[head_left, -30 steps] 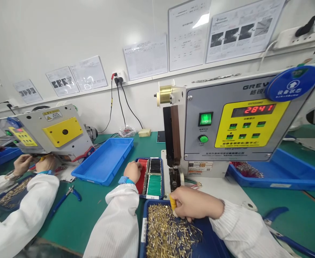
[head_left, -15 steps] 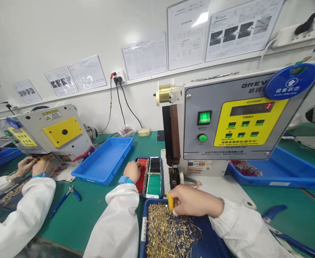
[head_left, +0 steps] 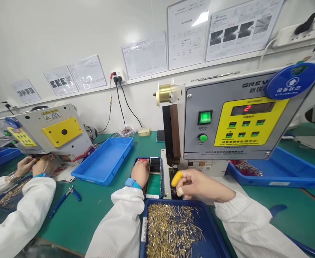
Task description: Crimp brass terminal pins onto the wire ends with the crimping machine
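My left hand [head_left: 140, 173], a blue band at its wrist, lies over the divided tray [head_left: 153, 196] with its fingers curled down on the red wires [head_left: 143, 160]. Its fingertips are hidden. Black wires [head_left: 155, 165] and green wires [head_left: 154, 184] fill neighbouring compartments. My right hand [head_left: 200, 184] is at the foot of the crimping machine [head_left: 213, 150], with a yellow cover on one finger and a pale one on the thumb. Its fingers are pinched together; anything between them is too small to make out. Below lies a dark blue tray [head_left: 211, 229] of loose brass-coloured terminals [head_left: 170, 229].
A blue bin [head_left: 103, 177] stands left of the wire tray, with blue-handled cutters [head_left: 66, 200] nearer. Another blue bin [head_left: 278, 181] behind the machine holds red-wired pieces. At left, a co-worker's hands [head_left: 36, 166] work at a second machine [head_left: 57, 132].
My right hand has risen from the terminal tray and moved slightly right, up to the machine's foot. My left hand has shifted right over the wires. The red display digit went from 1 to 2.
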